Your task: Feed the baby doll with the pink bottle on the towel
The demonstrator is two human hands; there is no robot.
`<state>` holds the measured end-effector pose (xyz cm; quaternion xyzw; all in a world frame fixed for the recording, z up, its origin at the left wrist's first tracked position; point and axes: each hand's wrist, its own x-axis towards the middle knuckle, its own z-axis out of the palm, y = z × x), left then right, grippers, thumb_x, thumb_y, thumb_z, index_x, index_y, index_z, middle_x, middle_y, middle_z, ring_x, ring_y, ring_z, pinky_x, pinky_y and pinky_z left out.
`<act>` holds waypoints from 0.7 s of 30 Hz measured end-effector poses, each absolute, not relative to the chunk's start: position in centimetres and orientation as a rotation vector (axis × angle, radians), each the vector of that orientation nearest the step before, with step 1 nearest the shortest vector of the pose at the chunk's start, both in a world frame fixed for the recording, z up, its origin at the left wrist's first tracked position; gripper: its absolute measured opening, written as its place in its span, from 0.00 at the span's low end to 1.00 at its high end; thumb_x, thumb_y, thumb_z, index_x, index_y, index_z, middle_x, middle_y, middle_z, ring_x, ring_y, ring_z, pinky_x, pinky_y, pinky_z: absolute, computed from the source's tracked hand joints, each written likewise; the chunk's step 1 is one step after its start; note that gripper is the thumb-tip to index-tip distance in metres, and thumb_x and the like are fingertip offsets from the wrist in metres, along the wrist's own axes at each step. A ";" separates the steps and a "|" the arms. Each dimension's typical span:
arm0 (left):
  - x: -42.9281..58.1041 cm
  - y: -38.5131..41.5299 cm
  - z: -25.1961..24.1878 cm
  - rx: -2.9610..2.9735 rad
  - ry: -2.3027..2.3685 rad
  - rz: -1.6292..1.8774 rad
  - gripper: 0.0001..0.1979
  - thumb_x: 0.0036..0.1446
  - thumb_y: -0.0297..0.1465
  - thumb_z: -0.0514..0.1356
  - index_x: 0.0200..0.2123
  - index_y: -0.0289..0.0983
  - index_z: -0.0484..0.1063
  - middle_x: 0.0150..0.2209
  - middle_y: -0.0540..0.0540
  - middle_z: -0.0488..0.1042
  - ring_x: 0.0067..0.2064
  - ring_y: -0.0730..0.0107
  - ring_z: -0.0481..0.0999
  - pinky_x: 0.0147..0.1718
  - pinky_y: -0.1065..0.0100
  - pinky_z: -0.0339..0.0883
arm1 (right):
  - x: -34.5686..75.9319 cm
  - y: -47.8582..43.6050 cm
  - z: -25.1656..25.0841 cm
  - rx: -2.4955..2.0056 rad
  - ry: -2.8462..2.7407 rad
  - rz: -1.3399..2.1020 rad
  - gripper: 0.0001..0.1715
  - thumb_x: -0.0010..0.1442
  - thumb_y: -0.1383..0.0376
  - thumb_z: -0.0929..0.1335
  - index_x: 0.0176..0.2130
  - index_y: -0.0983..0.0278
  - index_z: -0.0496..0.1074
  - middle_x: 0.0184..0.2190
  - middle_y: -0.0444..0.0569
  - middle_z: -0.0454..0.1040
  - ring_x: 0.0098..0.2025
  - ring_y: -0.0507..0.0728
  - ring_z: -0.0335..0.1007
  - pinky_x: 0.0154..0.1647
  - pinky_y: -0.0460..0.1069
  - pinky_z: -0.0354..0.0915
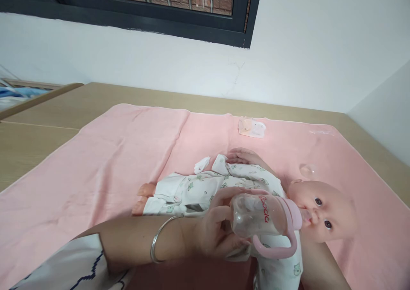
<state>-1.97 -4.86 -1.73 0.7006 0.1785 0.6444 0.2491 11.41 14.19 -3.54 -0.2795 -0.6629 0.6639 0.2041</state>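
A baby doll (323, 213) in a white printed sleepsuit lies on its back on a pink blanket (112, 162), head to the right. My left hand (214, 230), with a silver bangle on the wrist, is closed round a clear feeding bottle (259, 215) with a pink collar and handles. The bottle's teat is at the doll's mouth. My right forearm passes under the doll from the lower right. My right hand (245, 156) shows on the doll's far side, fingers curled against its body.
The blanket covers a wooden table (38, 132) against a white wall. A small pink-and-white packet (252, 127) lies near the blanket's far edge. A clear cap (307, 169) rests above the doll's head, and a small white cloth piece (201, 165) lies by its arm.
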 end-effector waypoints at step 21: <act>-1.9 -4.7 -1.4 1.944 0.464 1.740 0.24 0.70 0.31 0.67 0.62 0.43 0.61 0.66 0.35 0.63 0.70 0.36 0.77 0.63 0.47 0.82 | 11.2 15.1 -5.0 -0.771 -1.833 1.854 0.19 0.72 0.48 0.67 0.55 0.49 0.80 0.59 0.49 0.82 0.65 0.68 0.77 0.67 0.65 0.75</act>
